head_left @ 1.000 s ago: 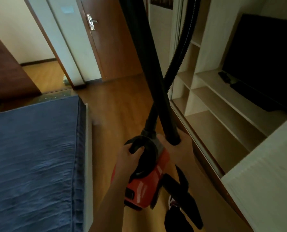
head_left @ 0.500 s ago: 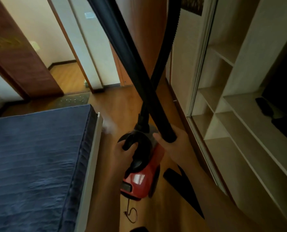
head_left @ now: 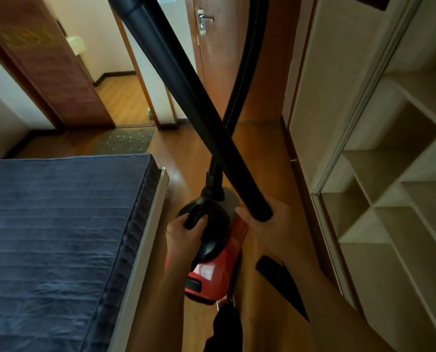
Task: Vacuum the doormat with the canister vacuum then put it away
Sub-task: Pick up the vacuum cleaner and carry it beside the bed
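Grip unchanged over the last second: left hand has its fingers curled round the carry handle of the red canister vacuum, right hand is wrapped round the lower end of the rigid black wand. Canister looks carried, not rolling, and hangs between the forearms over the wood floor. Black wedge-shaped piece shows under the right forearm, likely a nozzle, can't confirm. Wand now leans further up-left than before and crosses the ribbed hose, which rises from the canister's front. Blue-covered bed runs along the left, open shelving along the right, so it's a narrow lane. Main change: view has swung left and the doormat is now in plain sight, flat on the floor just past the bed's far end, in front of the doorway; a second ago only a sliver showed. Read: still transit, no vacuuming started. Mat is well ahead of the canister. Next step probably needs the canister set down near the mat and the wand swung down. Watch the hose against the shelving.
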{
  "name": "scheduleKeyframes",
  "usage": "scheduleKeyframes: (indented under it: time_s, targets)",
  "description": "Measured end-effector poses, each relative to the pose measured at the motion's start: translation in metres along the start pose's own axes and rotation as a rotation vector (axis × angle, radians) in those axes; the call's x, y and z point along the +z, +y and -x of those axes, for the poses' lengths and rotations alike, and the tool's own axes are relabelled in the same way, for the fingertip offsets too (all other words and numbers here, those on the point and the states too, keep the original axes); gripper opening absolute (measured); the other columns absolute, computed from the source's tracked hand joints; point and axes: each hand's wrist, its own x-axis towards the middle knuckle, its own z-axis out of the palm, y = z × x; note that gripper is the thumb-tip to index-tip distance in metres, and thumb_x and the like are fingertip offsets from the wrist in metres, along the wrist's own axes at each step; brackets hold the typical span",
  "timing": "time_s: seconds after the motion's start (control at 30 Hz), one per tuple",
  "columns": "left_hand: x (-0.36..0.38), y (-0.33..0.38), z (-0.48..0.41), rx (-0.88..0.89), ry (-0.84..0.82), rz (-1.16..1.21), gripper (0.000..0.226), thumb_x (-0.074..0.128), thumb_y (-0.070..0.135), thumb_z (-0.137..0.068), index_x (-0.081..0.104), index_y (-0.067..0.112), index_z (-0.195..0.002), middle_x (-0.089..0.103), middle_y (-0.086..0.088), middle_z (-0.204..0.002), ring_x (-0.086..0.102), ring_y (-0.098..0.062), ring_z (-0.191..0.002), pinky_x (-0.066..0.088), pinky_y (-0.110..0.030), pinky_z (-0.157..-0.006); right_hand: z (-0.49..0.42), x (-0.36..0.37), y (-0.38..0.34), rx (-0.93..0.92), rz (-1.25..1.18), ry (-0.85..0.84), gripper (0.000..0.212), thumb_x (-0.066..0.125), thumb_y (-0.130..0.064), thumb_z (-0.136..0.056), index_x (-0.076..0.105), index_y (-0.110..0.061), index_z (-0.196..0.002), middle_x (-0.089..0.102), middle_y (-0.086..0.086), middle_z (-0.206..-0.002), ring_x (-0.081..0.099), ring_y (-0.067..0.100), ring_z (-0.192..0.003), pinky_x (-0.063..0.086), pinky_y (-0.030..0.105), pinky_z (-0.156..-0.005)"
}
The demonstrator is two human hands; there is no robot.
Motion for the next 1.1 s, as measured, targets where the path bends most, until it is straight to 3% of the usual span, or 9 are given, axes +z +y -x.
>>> scheduleKeyframes:
  time_s: [0.1, 0.27, 0.33, 0.4, 0.53, 0.7, 0.8, 1.03, 1.1]
  targets:
    - [0.011, 0.007, -0.063, 0.001, -0.075, 0.002, 0.011, 0.071, 0.025, -0.089, 0.073, 0.016, -0.082, 0.069, -0.001, -0.067, 0.068, -0.012, -0.060, 0.047, -0.020, -0.050, -0.067, 0.018, 0.006, -0.014, 0.018, 0.014, 0.036, 0.082, -0.022, -0.086, 0.057, -0.037, -0.066, 0.058, -0.022, -0.057, 0.059, -0.002, -0.057, 0.043, 0.010, -0.055]
    - [0.030, 0.026, -0.169, 0.000, -0.133, -0.004, 0.010, 0.071, 0.024, -0.089, 0.073, 0.015, -0.084, 0.070, 0.001, -0.070, 0.067, -0.008, -0.061, 0.046, -0.015, -0.049, -0.183, 0.047, 0.003, -0.026, -0.022, 0.027, 0.042, 0.081, -0.024, -0.086, 0.062, -0.053, -0.063, 0.056, -0.019, -0.055, 0.056, 0.000, -0.053, 0.043, 0.012, -0.052]
    - [0.036, 0.034, -0.207, 0.010, -0.119, -0.012, 0.015, 0.070, 0.026, -0.089, 0.072, 0.014, -0.082, 0.069, -0.005, -0.069, 0.068, -0.017, -0.062, 0.049, -0.026, -0.048, -0.223, 0.055, 0.005, -0.019, -0.046, 0.040, 0.040, 0.081, -0.025, -0.086, 0.062, -0.051, -0.062, 0.056, -0.019, -0.055, 0.055, 0.000, -0.053, 0.043, 0.012, -0.053]
    - [0.043, 0.041, -0.242, 0.013, -0.106, -0.006, 0.021, 0.068, 0.029, -0.089, 0.072, 0.010, -0.081, 0.069, -0.013, -0.072, 0.067, -0.030, -0.067, 0.054, -0.046, -0.058, -0.259, 0.060, 0.009, -0.005, -0.064, 0.064, 0.034, 0.081, -0.025, -0.085, 0.061, -0.041, -0.063, 0.056, -0.017, -0.055, 0.055, 0.000, -0.054, 0.044, 0.013, -0.054]
    - [0.055, 0.053, -0.306, 0.014, -0.083, 0.038, 0.024, 0.068, 0.034, -0.087, 0.071, 0.010, -0.082, 0.070, -0.014, -0.073, 0.068, -0.033, -0.069, 0.056, -0.056, -0.063, -0.317, 0.065, 0.010, 0.005, -0.033, 0.053, 0.037, 0.077, -0.023, -0.090, 0.050, -0.023, -0.064, 0.047, -0.013, -0.052, 0.048, 0.000, -0.049, 0.041, 0.010, -0.051]
    - [0.079, 0.068, -0.378, 0.029, -0.049, 0.015, 0.016, 0.070, 0.026, -0.089, 0.073, 0.011, -0.084, 0.072, -0.010, -0.073, 0.070, -0.029, -0.069, 0.058, -0.054, -0.065, -0.396, 0.066, 0.022, -0.023, 0.015, 0.038, 0.044, 0.078, -0.018, -0.089, 0.045, -0.023, -0.061, 0.045, -0.016, -0.046, 0.046, 0.000, -0.044, 0.036, 0.008, -0.046]
    - [0.103, 0.077, -0.422, -0.013, 0.002, 0.041, 0.014, 0.071, 0.023, -0.089, 0.073, 0.010, -0.086, 0.072, -0.011, -0.075, 0.071, -0.026, -0.069, 0.059, -0.051, -0.066, -0.453, 0.063, 0.040, -0.028, 0.006, 0.017, 0.040, 0.080, -0.025, -0.087, 0.048, -0.023, -0.062, 0.046, -0.014, -0.049, 0.046, 0.002, -0.045, 0.037, 0.011, -0.047]
    - [0.171, 0.106, -0.541, -0.061, 0.096, 0.008, 0.012, 0.074, 0.020, -0.087, 0.071, 0.013, -0.078, 0.069, -0.010, -0.068, 0.066, -0.022, -0.060, 0.049, -0.024, -0.049, -0.609, 0.054, 0.089, -0.001, -0.061, -0.037, 0.028, 0.079, -0.048, -0.075, 0.057, -0.030, -0.073, 0.056, -0.014, -0.060, 0.053, 0.003, -0.054, 0.042, 0.018, -0.054]
    - [0.190, 0.117, -0.576, -0.085, 0.127, -0.004, 0.014, 0.075, 0.022, -0.086, 0.071, 0.013, -0.076, 0.069, -0.013, -0.068, 0.066, -0.027, -0.060, 0.052, -0.036, -0.052, -0.656, 0.049, 0.097, -0.002, -0.066, -0.095, 0.027, 0.080, -0.038, -0.080, 0.058, -0.026, -0.074, 0.052, -0.012, -0.059, 0.050, 0.004, -0.053, 0.043, 0.026, -0.056]
